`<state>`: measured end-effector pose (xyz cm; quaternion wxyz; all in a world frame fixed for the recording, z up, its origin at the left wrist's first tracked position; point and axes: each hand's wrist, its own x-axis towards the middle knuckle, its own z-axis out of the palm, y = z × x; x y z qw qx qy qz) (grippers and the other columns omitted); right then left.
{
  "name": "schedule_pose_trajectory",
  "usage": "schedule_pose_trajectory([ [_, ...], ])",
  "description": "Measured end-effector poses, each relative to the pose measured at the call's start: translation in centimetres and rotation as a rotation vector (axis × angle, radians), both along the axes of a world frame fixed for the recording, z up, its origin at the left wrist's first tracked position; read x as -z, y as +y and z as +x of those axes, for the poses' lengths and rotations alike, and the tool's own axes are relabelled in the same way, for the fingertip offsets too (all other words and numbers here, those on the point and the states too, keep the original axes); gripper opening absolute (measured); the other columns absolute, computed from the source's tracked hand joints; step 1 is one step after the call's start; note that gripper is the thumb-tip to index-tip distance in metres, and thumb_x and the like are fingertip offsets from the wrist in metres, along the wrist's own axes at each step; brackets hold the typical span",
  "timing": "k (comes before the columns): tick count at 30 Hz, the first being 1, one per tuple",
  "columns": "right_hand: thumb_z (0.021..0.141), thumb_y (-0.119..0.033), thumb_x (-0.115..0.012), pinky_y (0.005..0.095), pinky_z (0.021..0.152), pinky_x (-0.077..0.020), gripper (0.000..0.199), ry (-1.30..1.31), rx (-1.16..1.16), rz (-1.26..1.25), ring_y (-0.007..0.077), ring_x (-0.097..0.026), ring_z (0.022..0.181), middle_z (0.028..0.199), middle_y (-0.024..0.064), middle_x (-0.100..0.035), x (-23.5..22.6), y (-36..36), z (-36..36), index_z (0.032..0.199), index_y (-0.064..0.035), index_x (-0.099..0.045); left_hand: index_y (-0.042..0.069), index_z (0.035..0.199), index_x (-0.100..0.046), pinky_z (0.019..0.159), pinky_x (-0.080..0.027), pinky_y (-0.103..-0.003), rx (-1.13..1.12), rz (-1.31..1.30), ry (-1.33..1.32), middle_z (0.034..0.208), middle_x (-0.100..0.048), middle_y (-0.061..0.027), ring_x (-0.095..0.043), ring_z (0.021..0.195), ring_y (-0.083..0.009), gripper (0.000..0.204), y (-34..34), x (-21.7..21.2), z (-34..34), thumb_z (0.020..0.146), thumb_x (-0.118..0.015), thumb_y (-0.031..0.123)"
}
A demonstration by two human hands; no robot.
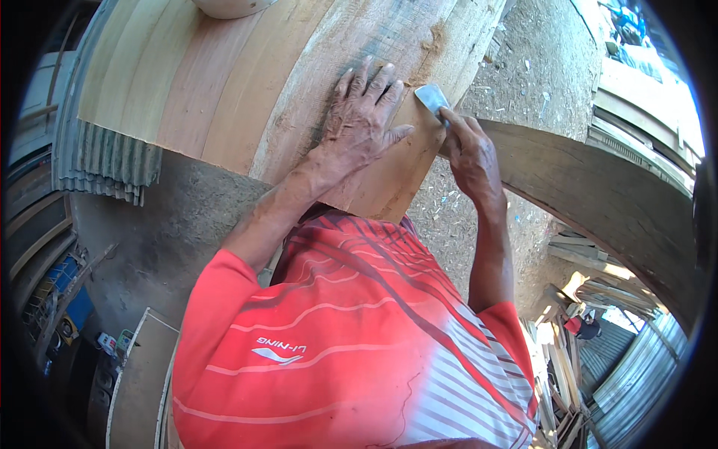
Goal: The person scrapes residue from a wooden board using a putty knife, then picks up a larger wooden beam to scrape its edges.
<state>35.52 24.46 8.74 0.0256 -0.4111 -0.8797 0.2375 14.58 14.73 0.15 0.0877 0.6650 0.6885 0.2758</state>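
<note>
In front of me lies a wide wooden panel (224,90) made of several boards set edge to edge, pale at the left and darker toward the right. My left hand (364,108) rests flat on it, fingers spread and holding nothing. By the panel's right edge, my right hand (473,153) grips a putty knife (431,98) with a broad, flat, light-coloured blade. That blade meets the wood just right of my left fingertips. A brown smear of filler (432,39) marks the board beyond the blade.
A pale round container (233,6) stands on the panel's far side. Corrugated sheets (120,165) lie under its left edge. A long, thick plank (591,179) runs off to the right. Scrap wood (572,359) is piled at the lower right, over ground strewn with shavings.
</note>
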Motion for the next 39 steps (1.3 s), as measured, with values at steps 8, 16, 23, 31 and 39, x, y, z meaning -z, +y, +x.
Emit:
schedule_pose_trajectory([
  [8, 0.105, -0.006, -0.06, 0.0445, 0.088, -0.0558, 0.035, 0.012, -0.004, 0.057, 0.0351, -0.072, 0.102, 0.116, 0.0179, -0.071, 0.9, 1.7, -1.1, 0.139, -0.01, -0.07, 0.005, 0.151, -0.057, 0.126, -0.025, -0.061, -0.007, 0.041, -0.008, 0.163, -0.043, -0.0209, -0.031, 0.155, -0.0467, 0.076, 2.0, 0.7, 0.8, 0.096, -0.07, 0.055],
  [16, 0.105, -0.004, -0.058, 0.0444, 0.089, -0.056, 0.036, -0.032, -0.082, 0.061, 0.0357, -0.072, 0.104, 0.119, 0.0175, -0.072, -0.1, 2.9, -0.9, 0.139, -0.0111, -0.07, 0.0, 0.142, -0.063, 0.125, -0.033, -0.053, -0.044, 0.163, -0.067, 0.154, -0.054, -0.0201, -0.045, 0.149, -0.0392, 0.064, 1.9, 0.7, 0.3, 0.095, -0.074, 0.041],
  [23, 0.106, -0.006, -0.055, 0.0453, 0.089, -0.0555, 0.036, -0.076, -0.144, 0.057, 0.0355, -0.072, 0.103, 0.117, 0.0163, -0.072, -0.2, 4.4, -1.5, 0.138, -0.0119, -0.071, 0.0, 0.143, -0.062, 0.125, -0.033, -0.051, -0.065, 0.133, -0.057, 0.155, -0.054, -0.0191, -0.045, 0.15, -0.0357, 0.063, 1.9, 0.9, 0.4, 0.095, -0.074, 0.04],
  [31, 0.11, -0.015, -0.053, 0.0468, 0.085, -0.054, 0.035, -0.095, -0.037, 0.113, 0.0361, -0.07, 0.097, 0.108, 0.0184, -0.069, -0.3, 7.1, -4.2, 0.141, -0.0124, -0.069, 0.002, 0.145, -0.061, 0.126, -0.032, -0.051, -0.073, 0.106, -0.038, 0.157, -0.053, -0.0167, -0.043, 0.151, -0.0343, 0.064, 2.0, 1.2, 0.5, 0.095, -0.074, 0.04],
  [39, 0.11, -0.014, -0.053, 0.0467, 0.084, -0.0533, 0.036, -0.256, -0.125, 0.075, 0.0368, -0.07, 0.095, 0.106, 0.0201, -0.069, -0.7, 6.4, -3.4, 0.141, -0.0116, -0.069, 0.002, 0.145, -0.06, 0.126, -0.031, -0.05, -0.071, 0.106, -0.054, 0.158, -0.052, -0.0169, -0.042, 0.152, -0.0337, 0.062, 1.9, 1.3, 0.7, 0.096, -0.073, 0.038],
])
